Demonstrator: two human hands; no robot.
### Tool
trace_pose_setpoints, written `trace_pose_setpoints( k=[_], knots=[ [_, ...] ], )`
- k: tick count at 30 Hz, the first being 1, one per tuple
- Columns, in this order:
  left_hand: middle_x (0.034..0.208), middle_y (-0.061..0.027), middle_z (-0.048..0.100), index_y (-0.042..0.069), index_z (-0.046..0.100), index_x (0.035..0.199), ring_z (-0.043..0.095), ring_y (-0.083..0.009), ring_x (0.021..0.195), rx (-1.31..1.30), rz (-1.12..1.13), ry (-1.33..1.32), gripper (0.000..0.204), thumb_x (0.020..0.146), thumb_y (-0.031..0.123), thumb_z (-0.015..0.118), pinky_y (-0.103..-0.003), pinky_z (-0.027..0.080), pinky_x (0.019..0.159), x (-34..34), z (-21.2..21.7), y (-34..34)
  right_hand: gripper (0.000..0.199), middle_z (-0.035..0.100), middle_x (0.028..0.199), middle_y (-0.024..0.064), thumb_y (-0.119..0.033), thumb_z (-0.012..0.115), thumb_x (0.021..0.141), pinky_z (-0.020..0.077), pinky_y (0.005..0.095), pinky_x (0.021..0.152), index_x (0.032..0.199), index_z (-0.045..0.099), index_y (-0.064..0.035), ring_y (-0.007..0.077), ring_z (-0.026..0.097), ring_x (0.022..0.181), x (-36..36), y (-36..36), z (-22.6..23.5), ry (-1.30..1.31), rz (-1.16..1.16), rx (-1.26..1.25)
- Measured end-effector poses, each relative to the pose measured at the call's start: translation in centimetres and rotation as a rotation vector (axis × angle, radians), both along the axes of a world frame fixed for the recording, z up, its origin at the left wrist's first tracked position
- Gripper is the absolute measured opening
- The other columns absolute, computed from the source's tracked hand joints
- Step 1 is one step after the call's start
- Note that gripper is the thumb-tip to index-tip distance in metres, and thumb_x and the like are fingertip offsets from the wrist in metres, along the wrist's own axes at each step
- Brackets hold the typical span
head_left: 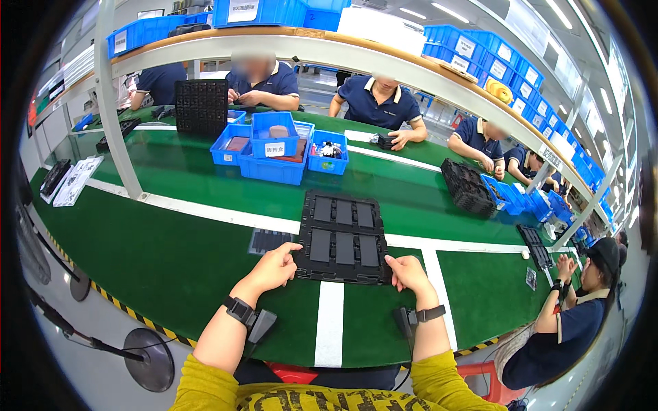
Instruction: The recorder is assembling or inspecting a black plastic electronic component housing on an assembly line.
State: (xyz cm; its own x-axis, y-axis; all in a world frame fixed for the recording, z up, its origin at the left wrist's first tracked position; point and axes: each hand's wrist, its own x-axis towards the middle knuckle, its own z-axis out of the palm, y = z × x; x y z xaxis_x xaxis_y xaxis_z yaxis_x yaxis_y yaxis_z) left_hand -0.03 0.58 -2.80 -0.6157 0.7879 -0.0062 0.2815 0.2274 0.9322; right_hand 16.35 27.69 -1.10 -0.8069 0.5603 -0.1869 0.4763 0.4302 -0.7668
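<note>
A black plastic tray (343,205) with several dark rectangular parts in its slots lies on the green belt (178,253) in front of me. My left hand (274,267) rests at the tray's near left corner, index finger stretched along its edge. My right hand (408,272) grips the near right corner. Both wrists wear black bands with small devices. A flat dark grid piece (269,240) lies on the belt just left of the tray.
Blue bins (274,147) stand on the belt beyond the tray. An upright black tray (201,106) and a tilted one (466,186) sit further off. People in dark blue shirts work across the belt; another person (582,308) sits at my right. A white post (116,109) rises left.
</note>
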Motion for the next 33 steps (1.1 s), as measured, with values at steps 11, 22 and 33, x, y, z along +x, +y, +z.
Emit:
trace_pose_setpoints(
  k=[11,22,33],
  knots=[
    [0.058,-0.0037,0.052,0.001,0.041,0.111,0.047,-0.0095,0.044,0.112,0.043,-0.066,0.031,0.081,0.004,0.047,-0.024,0.039,0.044,-0.1,-0.3,0.4,0.041,0.045,0.043,0.0034,-0.025,0.053,0.083,0.0313,0.028,0.038,0.05,0.043,-0.0021,0.0106,0.039,0.036,-1.6,1.7,-4.0,0.311,-0.094,0.363],
    [0.059,-0.004,0.052,0.001,0.041,0.108,0.048,-0.0107,0.045,0.019,0.033,0.002,0.029,0.082,0.008,0.049,-0.025,0.04,0.045,0.1,0.1,0.2,0.041,0.035,0.045,0.008,-0.025,0.055,0.081,0.0281,0.0343,0.043,0.053,0.04,0.0012,0.0147,0.031,0.043,-1.4,0.2,-2.5,0.282,-0.085,0.424],
    [0.06,-0.0041,0.053,0.001,0.04,0.114,0.049,-0.0107,0.046,0.02,0.026,0.014,0.034,0.082,0.01,0.049,-0.025,0.041,0.045,0.0,-0.1,0.2,0.039,0.047,0.053,0.0181,-0.029,0.053,0.08,0.0359,0.0409,0.05,0.056,0.045,0.0009,0.0331,0.047,0.051,-1.3,0.2,-2.3,0.202,-0.079,0.413]
  ],
)
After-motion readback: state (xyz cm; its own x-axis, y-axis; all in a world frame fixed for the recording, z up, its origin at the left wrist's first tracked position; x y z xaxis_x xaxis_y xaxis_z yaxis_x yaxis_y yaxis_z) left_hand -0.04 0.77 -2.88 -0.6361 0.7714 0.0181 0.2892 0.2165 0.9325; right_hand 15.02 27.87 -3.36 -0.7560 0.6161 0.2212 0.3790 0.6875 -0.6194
